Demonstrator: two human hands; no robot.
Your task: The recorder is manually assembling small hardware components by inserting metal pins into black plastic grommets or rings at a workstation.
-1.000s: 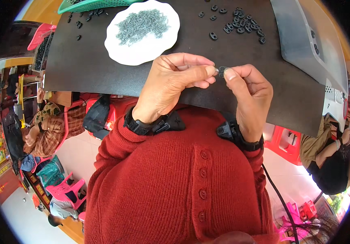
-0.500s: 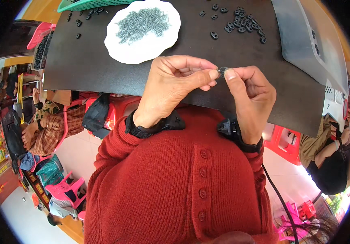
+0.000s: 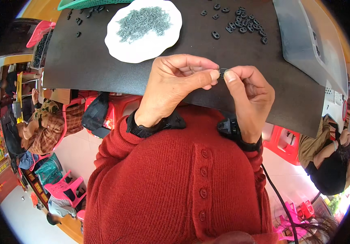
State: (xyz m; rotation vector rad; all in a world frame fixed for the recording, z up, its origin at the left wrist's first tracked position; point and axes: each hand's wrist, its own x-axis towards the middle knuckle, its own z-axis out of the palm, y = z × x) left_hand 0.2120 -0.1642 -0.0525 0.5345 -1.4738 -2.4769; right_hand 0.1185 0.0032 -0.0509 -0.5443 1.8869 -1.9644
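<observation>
Nearest the camera is the red knitted cardigan [image 3: 191, 179] with its row of buttons, and both forearms rise out of it, each with a black band at the wrist. Above the sleeves the left hand [image 3: 175, 87] and the right hand [image 3: 250, 95] meet over the near edge of the bench [image 3: 102, 73], which is covered by a black mat. The two hands pinch one small black part [image 3: 222, 72] between them — left thumb and forefinger on its left side, right thumb and forefinger on its right — so both hands are closed on it, and it is held just above the mat, not lying on it. The part is mostly hidden by the fingertips, so its shape cannot be told.

Farther back on the mat lies a white plate [image 3: 142, 40] heaped with small grey metal pieces [image 3: 142, 22]. To the right of the plate a loose cluster of black oval parts [image 3: 246, 22] lies scattered, well apart from the hands. A grey sheet [image 3: 305, 40] lies on the far right corner of the bench. At the far left edge a green basket rim [image 3: 81, 4] shows, with a few more black bits [image 3: 79, 18] beside it.
</observation>
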